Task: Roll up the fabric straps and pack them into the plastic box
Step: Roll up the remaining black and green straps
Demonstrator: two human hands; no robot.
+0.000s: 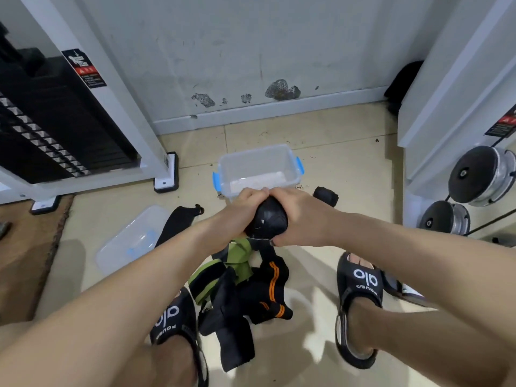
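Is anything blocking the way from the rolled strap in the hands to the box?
Nothing visible. Both hands hold the rolled strap just at the near edge of the box, which is open on top; its lid lies off to the left on the floor.

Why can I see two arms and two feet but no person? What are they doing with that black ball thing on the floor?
The camera sits on the person's head and looks down, so you see what they see: their own arms and their feet in black sandals. No machine here, just two bare hands.

The black ball is a fabric strap being rolled up. The left hand and the right hand both curl their fingers round it.

On the tiled floor, just beyond the hands, stands a clear plastic box with blue clips. It looks empty of straps so far. Its lid lies to the left. Between the feet is a pile of loose straps, black, green and orange-striped. One small black roll lies right of the box.

The big things at the sides are gym machines.
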